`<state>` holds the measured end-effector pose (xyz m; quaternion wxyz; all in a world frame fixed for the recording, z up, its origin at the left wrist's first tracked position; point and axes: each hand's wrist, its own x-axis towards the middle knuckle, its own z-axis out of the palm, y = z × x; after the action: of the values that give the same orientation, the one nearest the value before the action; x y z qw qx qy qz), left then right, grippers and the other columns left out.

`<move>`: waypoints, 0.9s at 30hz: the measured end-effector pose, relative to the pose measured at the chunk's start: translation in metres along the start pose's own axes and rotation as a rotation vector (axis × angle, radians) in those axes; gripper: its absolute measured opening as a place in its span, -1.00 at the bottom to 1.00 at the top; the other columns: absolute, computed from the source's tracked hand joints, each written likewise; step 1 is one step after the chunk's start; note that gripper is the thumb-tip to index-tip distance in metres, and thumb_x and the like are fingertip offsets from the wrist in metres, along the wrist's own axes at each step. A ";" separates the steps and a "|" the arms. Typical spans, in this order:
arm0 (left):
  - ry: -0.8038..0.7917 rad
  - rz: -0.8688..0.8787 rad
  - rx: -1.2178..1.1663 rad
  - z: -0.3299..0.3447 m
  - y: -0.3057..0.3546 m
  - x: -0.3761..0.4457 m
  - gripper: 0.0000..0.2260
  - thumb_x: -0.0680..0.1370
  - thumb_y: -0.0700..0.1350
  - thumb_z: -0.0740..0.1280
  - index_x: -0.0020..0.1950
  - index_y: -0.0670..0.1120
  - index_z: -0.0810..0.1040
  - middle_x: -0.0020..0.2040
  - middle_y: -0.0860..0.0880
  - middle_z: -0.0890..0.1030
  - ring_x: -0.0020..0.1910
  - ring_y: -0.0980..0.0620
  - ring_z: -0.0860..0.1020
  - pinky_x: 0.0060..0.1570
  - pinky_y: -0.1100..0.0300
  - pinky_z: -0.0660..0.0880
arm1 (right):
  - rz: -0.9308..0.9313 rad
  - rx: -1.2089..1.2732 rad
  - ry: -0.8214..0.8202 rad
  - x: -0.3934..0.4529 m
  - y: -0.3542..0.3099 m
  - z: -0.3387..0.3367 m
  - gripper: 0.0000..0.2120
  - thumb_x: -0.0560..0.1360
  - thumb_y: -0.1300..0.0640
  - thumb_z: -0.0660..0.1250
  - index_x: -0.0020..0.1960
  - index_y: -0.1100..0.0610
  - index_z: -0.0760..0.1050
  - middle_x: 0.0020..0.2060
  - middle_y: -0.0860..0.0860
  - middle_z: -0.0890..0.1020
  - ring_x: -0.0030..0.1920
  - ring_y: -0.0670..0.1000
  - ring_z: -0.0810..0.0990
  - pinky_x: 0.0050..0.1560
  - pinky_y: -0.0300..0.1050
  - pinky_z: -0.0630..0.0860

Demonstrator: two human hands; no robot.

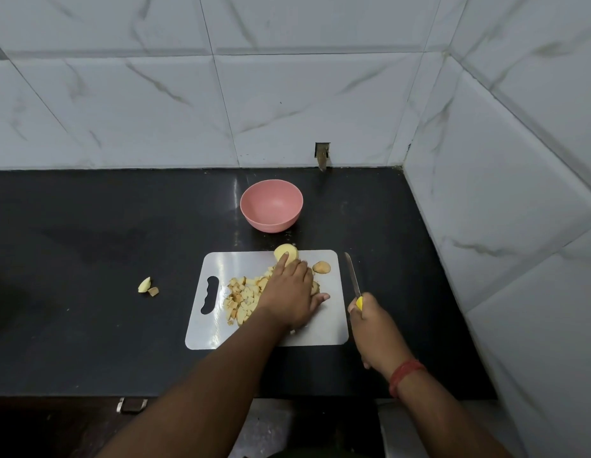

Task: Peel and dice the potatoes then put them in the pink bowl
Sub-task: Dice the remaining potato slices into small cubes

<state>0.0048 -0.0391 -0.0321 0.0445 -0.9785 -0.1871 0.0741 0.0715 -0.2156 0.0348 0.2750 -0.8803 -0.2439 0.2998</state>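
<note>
A white cutting board (pixel 324 328) lies on the black counter. A heap of diced potato (pixel 243 297) covers its left half. My left hand (pixel 292 294) lies flat over the board, fingers stretched, with the index fingertip touching a peeled potato half (pixel 289 250) at the far edge. Two potato pieces (pixel 321 267) with some skin sit just right of the hand. My right hand (pixel 373 320) grips a yellow-handled knife (pixel 353 274), blade pointing away, off the board's right edge. The pink bowl (pixel 271 206) stands empty behind the board.
Two small potato scraps (pixel 148 286) lie on the black counter (pixel 89 259) left of the board. Tiled walls close the back and the right side. A small wall opening (pixel 322 155) sits behind the bowl. The counter's front edge runs below my arms.
</note>
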 end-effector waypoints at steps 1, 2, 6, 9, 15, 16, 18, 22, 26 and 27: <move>0.013 -0.005 0.002 -0.002 -0.001 -0.001 -0.29 0.63 0.33 -0.16 0.53 -0.13 0.35 0.53 -0.12 0.34 0.56 -0.12 0.20 0.57 -0.14 -0.19 | -0.002 0.001 0.007 0.001 0.000 0.000 -0.81 0.66 0.00 0.02 0.07 0.08 0.33 -0.14 0.05 0.51 -0.25 0.07 0.55 -0.44 -0.08 0.56; 0.030 -0.007 0.000 -0.004 -0.001 -0.001 -0.31 0.64 0.32 -0.14 0.49 -0.12 0.38 0.52 -0.11 0.36 0.56 -0.11 0.21 0.57 -0.14 -0.17 | -0.002 0.008 0.012 0.001 0.001 -0.001 -0.81 0.66 0.00 0.02 0.06 0.09 0.33 -0.14 0.05 0.51 -0.26 0.07 0.55 -0.45 -0.08 0.56; 0.051 -0.010 -0.107 -0.012 0.007 0.009 -0.45 0.68 0.23 -0.08 0.54 -0.04 0.30 0.58 -0.06 0.26 0.59 -0.08 0.13 0.58 -0.10 -0.19 | -0.003 0.073 0.022 0.002 -0.001 -0.002 -0.82 0.65 0.01 0.05 0.01 0.09 0.33 -0.18 0.07 0.51 -0.32 0.09 0.53 -0.56 -0.12 0.49; -0.004 -0.009 -0.157 -0.015 0.014 0.022 -0.50 0.70 0.18 -0.05 0.58 -0.02 0.23 0.60 -0.04 0.23 0.60 -0.06 0.12 0.58 -0.10 -0.19 | 0.003 0.100 0.023 0.002 0.001 -0.002 -0.82 0.64 0.02 0.06 -0.01 0.09 0.34 -0.19 0.07 0.50 -0.33 0.10 0.53 -0.59 -0.15 0.45; -0.010 0.005 -0.132 -0.021 0.013 0.023 -0.64 0.69 -0.02 0.13 0.48 -0.01 0.38 0.45 -0.06 0.43 0.47 -0.10 0.33 0.57 -0.17 -0.12 | -0.009 0.103 0.039 0.002 0.009 -0.004 -0.84 0.64 0.04 0.07 -0.03 0.08 0.35 -0.21 0.04 0.51 -0.35 0.04 0.50 -0.51 -0.14 0.43; -0.008 0.010 -0.115 -0.023 0.013 0.023 -0.65 0.67 -0.06 0.17 0.46 -0.02 0.41 0.43 -0.07 0.44 0.45 -0.10 0.35 0.57 -0.18 -0.11 | -0.008 0.110 0.038 0.002 0.010 -0.004 -0.84 0.64 0.04 0.07 -0.03 0.08 0.35 -0.22 0.04 0.51 -0.35 0.04 0.50 -0.52 -0.16 0.42; -0.001 0.026 -0.070 -0.027 0.015 0.023 -0.65 0.63 -0.12 0.23 0.43 -0.04 0.46 0.36 -0.09 0.48 0.40 -0.12 0.39 0.57 -0.21 -0.09 | -0.007 0.121 0.034 0.003 0.009 -0.004 -0.84 0.64 0.05 0.08 -0.03 0.10 0.35 -0.21 0.06 0.51 -0.36 0.07 0.50 -0.57 -0.16 0.40; 0.015 0.017 -0.093 -0.031 0.023 0.028 -0.68 0.63 -0.20 0.20 0.33 0.04 0.56 0.22 -0.08 0.53 0.30 -0.11 0.44 0.54 -0.27 -0.07 | -0.009 0.115 0.022 0.004 0.007 -0.005 -0.83 0.64 0.04 0.08 -0.02 0.12 0.34 -0.22 0.08 0.50 -0.36 0.08 0.49 -0.57 -0.15 0.40; 0.004 0.002 -0.146 -0.029 0.030 0.029 -0.75 0.60 -0.18 0.24 0.15 0.07 0.62 0.11 -0.03 0.61 0.23 -0.06 0.49 0.53 -0.29 -0.08 | -0.011 0.119 0.028 0.004 0.007 -0.006 -0.83 0.63 0.05 0.08 -0.03 0.13 0.34 -0.22 0.09 0.49 -0.39 0.09 0.48 -0.61 -0.18 0.37; 0.009 -0.009 -0.154 -0.028 0.031 0.029 -0.78 0.62 -0.13 0.23 0.14 0.05 0.63 0.11 -0.03 0.62 0.23 -0.06 0.49 0.53 -0.29 -0.07 | -0.007 0.125 0.027 0.005 0.007 -0.006 -0.83 0.63 0.06 0.08 -0.03 0.13 0.34 -0.22 0.09 0.49 -0.41 0.10 0.47 -0.62 -0.18 0.36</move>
<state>0.0471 -0.0582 -0.0118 -0.0298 -0.9785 -0.1967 0.0548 0.0805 -0.2200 0.0327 0.3336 -0.8646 -0.2241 0.3017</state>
